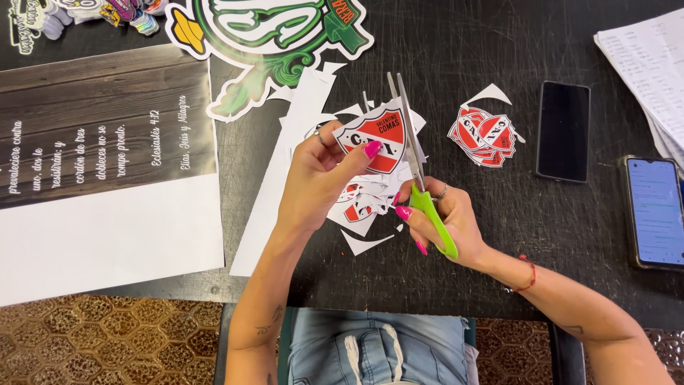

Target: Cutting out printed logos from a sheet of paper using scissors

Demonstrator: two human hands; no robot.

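Nearest, the right hand (445, 217) grips green-handled scissors (420, 171), blades pointing far and set against the edge of a red-and-white shield sticker (377, 139). The left hand (317, 175) pinches that sticker above the bench (456, 278). Under it lie white offcuts (363, 242) and a few uncut pieces. Farther right, a small pile of finished stickers (486, 137) suggests the cutting is partway through.
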